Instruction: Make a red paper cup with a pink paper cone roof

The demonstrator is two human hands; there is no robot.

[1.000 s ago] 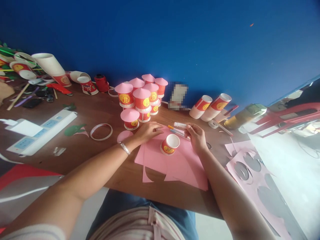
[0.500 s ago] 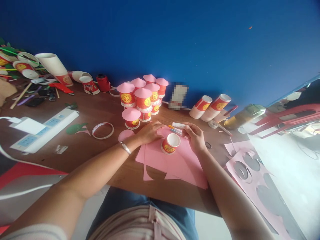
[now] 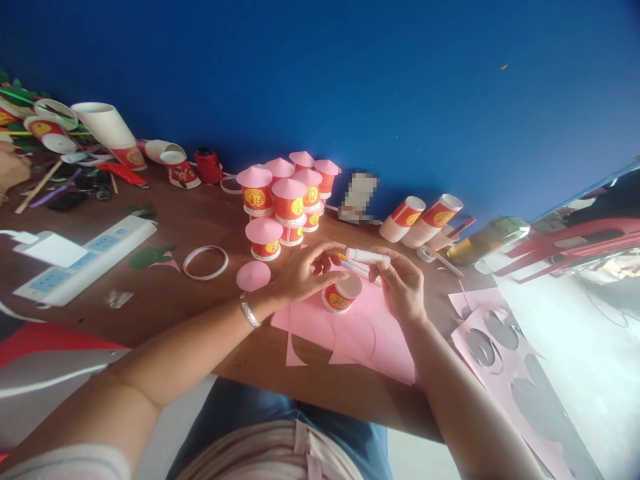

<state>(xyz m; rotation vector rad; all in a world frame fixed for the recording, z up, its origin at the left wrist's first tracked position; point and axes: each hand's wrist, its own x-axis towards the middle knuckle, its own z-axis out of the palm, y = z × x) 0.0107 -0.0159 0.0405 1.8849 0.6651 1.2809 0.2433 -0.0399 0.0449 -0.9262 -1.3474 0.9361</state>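
My right hand (image 3: 405,283) is closed around a slim white tube (image 3: 367,256), which points left above the cup. Under the tube, an orange-tipped stick and a thin pale stick (image 3: 357,269) also jut from that hand. My left hand (image 3: 313,270), with a silver bracelet at the wrist, holds nothing; its fingers are spread near the tube's left end, and its thumb reaches over the cup. Below them a short red paper cup (image 3: 337,299) with a gold emblem stands on pink paper sheets (image 3: 400,340). Left of my hand lies a pink paper disc (image 3: 253,275).
Several red cups with pink cone roofs (image 3: 263,230) are stacked behind my left hand. Cup stacks (image 3: 403,219) lean at the back right. A power strip (image 3: 87,257) and a white ring (image 3: 205,263) lie left. Cut pink scraps (image 3: 480,333) hang over the right side.
My left hand has moved right and up, closer to the tube, with its thumb now over the cup. The right hand has turned slightly, holding the tube more in view.
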